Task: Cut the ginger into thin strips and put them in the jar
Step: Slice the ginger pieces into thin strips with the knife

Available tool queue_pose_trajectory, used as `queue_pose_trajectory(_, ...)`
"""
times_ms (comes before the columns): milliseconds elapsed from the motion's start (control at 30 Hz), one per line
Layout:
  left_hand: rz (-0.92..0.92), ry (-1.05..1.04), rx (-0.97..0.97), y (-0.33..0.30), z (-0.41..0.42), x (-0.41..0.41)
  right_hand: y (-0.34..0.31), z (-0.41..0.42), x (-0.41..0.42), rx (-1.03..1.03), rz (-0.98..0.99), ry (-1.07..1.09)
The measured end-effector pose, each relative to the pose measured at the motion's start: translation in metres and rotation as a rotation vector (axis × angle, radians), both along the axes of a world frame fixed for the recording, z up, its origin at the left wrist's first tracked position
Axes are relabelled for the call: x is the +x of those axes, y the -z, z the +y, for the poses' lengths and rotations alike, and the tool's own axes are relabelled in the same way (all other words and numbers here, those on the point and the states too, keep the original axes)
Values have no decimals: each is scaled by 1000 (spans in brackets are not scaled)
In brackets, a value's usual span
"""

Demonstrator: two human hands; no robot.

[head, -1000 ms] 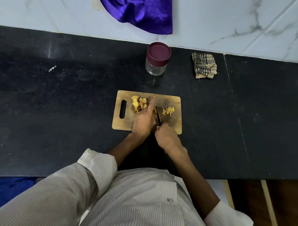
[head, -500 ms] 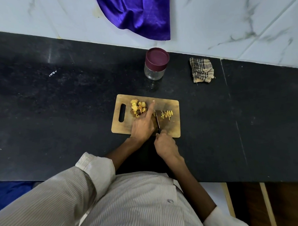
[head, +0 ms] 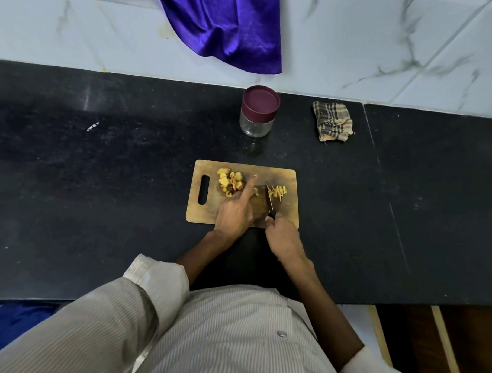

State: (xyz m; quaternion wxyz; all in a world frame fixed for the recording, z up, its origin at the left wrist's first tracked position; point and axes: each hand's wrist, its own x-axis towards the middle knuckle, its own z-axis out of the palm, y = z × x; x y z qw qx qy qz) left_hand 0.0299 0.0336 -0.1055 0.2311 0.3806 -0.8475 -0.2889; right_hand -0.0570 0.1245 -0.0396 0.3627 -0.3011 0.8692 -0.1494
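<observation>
A wooden cutting board (head: 203, 210) lies on the black counter. On its upper left lies a pile of ginger chunks (head: 230, 182). Thin ginger strips (head: 278, 191) lie to the right of the knife blade (head: 269, 196). My left hand (head: 236, 212) presses down on a ginger piece just left of the blade, index finger stretched out; the piece is mostly hidden under the fingers. My right hand (head: 283, 237) grips the knife handle at the board's near edge. A glass jar (head: 257, 123) with a maroon lid on stands behind the board.
A folded checked cloth (head: 332, 122) lies right of the jar. A purple cloth (head: 226, 29) hangs down the white marble wall. The black counter (head: 98, 192) stretches to both sides, and its near edge runs under my arms.
The knife blade has shifted slightly along the ginger under my left hand. Both hands stay at the board; the view has drifted a little.
</observation>
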Motion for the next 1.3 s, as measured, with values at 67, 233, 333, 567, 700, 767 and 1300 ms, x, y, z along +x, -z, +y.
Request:
queue_pose_trajectory(67,53,-6,14,2,0,2,-1,2,-2,-17,-28,36)
queue_pose_trajectory(233,83,-48,34,2,5,4,-1,5,-5,-46,-44,70)
queue_pose_trajectory(333,64,-63,29,2,7,2,-3,4,-1,-45,-51,32)
queue_pose_trajectory(567,30,-79,25,3,7,0,-1,0,9,-19,-40,-41)
queue_pose_trajectory(700,48,-64,-1,6,8,0,-1,0,9,-17,-38,-41)
queue_pose_trajectory(767,48,-63,1,6,8,0,1,0,9,-15,-35,-43)
queue_pose_trajectory(1300,40,-31,-78,7,8,-1,4,-10,6,61,5,-87)
